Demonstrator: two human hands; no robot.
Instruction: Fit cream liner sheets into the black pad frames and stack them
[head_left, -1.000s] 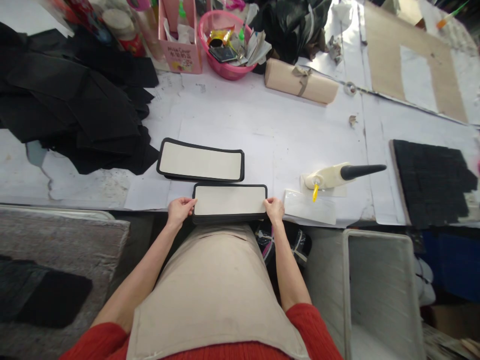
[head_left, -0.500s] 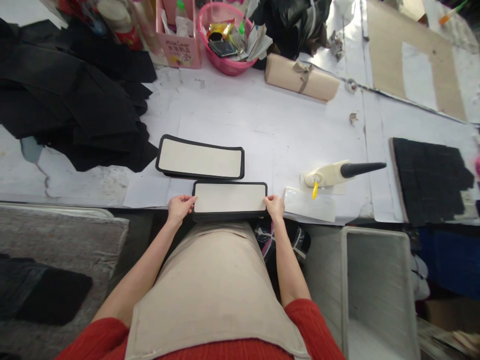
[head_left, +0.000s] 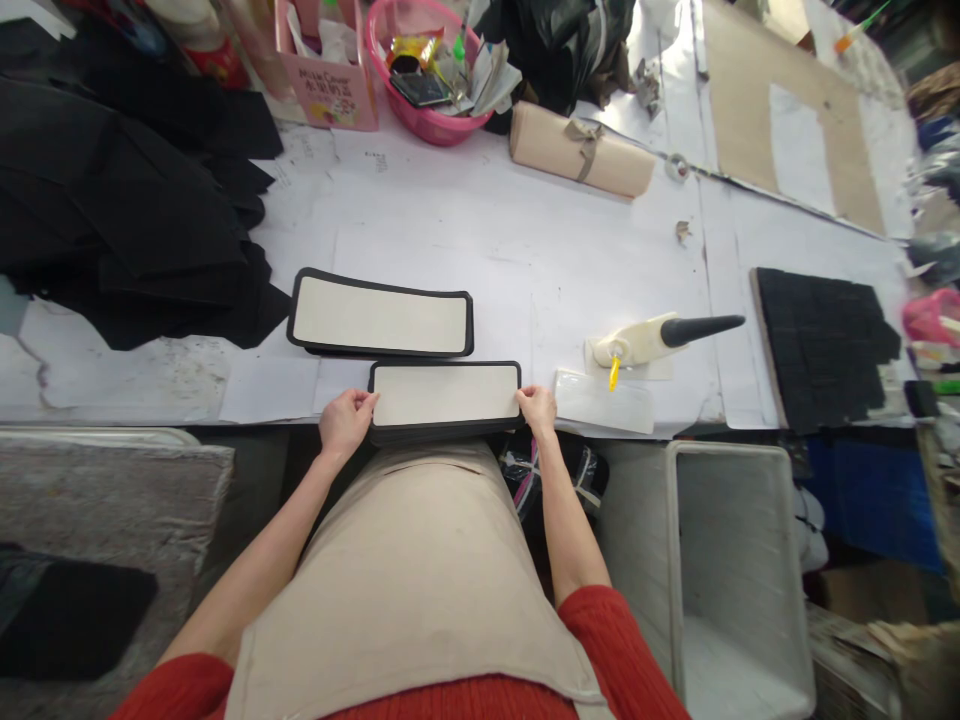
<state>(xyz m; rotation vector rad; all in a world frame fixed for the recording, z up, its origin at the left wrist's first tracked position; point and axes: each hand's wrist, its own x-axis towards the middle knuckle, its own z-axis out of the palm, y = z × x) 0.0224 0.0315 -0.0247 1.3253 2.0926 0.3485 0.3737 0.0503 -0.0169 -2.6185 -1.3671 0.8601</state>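
A stack of black-edged panels [head_left: 446, 393] with a cream top face lies at the table's front edge. My left hand [head_left: 349, 420] pinches its left end between thumb and fingers. At the right end, my right hand [head_left: 537, 406] grips the edge in the same way. Just behind, slightly to the left, rests a second stack of similar panels [head_left: 381, 315], touched by neither hand. A cream dispenser [head_left: 634, 343] with a black handle and a yellow tip lies to the right, behind a clear flat sheet [head_left: 604, 400].
Black fabric pieces [head_left: 112, 200] cover the table's left side. A pink basket [head_left: 431, 120], a pink box [head_left: 330, 95] and a tan roll [head_left: 581, 155] stand at the back. Black strips [head_left: 825, 345] lie right. A grey bin [head_left: 795, 600] stands below the table edge.
The view has shifted, so most things appear a little further left. Both hands keep their hold on the front stack's ends.
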